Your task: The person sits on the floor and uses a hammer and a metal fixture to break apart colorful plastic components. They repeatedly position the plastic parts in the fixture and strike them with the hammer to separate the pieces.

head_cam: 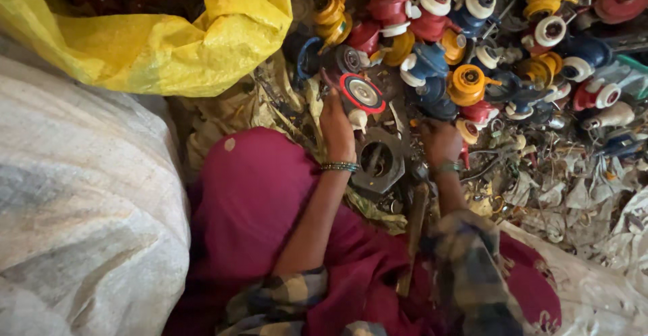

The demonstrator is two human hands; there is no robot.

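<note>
Left hand (336, 125) curled around a red-rimmed round valve part (362, 93), lifted just over the grey hexagonal metal block (379, 160). Right hand (440, 141) closed, knuckles up, down among scrap beside the heap of coloured valve parts (472, 39); contents hidden.

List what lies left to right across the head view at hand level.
White sack → left hand holding a red-rimmed disc → hexagonal metal block → right hand → scrap litter.
</note>
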